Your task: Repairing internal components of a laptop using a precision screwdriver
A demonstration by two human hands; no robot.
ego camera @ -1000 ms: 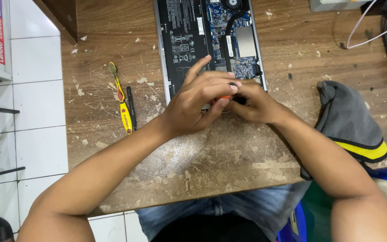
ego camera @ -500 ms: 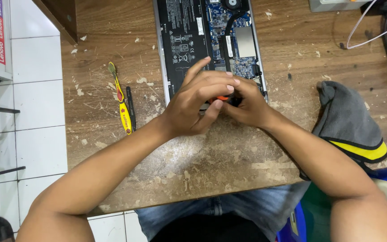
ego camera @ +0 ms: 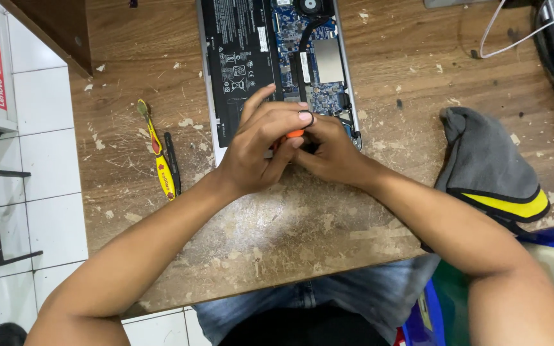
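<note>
A scarred, paint-flecked wooden tabletop (ego camera: 302,224) carries an opened silver laptop (ego camera: 277,64) with its black battery and blue circuit board bared. At the laptop's near edge, the left hand (ego camera: 261,144) and right hand (ego camera: 331,150) close together around a small orange-handled tool (ego camera: 294,134). It looks light, stiff and slippery; pinch its handle. Compared with 0.5 s ago, the hands have barely shifted.

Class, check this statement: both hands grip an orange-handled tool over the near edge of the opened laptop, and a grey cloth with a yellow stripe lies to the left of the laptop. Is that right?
Not quite. In the head view the grey cloth lies to the right of the opened laptop, not the left. The rest stands: the left hand and right hand meet on the orange-handled tool over the laptop's near edge.
</note>
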